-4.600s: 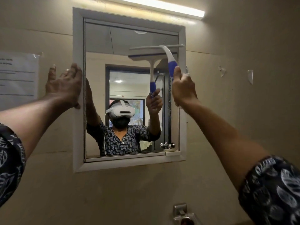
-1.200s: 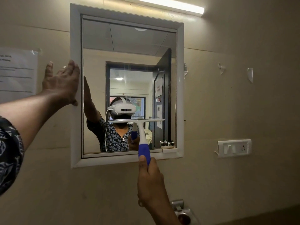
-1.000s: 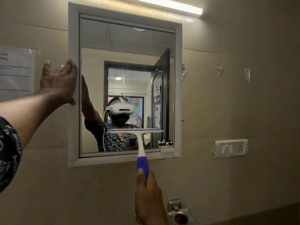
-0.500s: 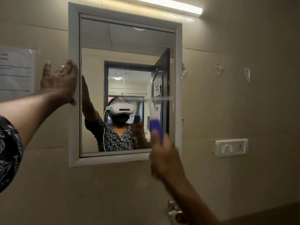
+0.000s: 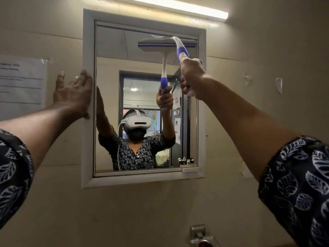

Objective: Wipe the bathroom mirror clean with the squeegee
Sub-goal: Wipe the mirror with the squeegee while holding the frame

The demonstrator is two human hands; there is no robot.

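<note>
We reach both arms up and forward toward the mirror (image 5: 110, 68) in the middle of the frame, leaf-print sleeves (image 5: 293, 184) at the lower corners. Our right arm runs from the lower right up to the mirror's upper right, nearly straight. The right hand (image 5: 193, 75) is clenched around the squeegee (image 5: 180, 50), its fingers wrapped about the lower handle and the thumb laid up along the blue grip. The squeegee's blade lies level against the glass in the mirror's upper right corner, just below the top of the white frame (image 5: 88, 50), with its right end near the frame's right side. Our left arm comes in from the left edge, and the left hand (image 5: 73, 93) is released. Its fingers point straight up and its palm is pressed flat on the frame's left side, the thumb low against the same rail. A paper notice (image 5: 21, 82) hangs on the wall at left, and a light strip (image 5: 178, 8) glows along the top.
</note>
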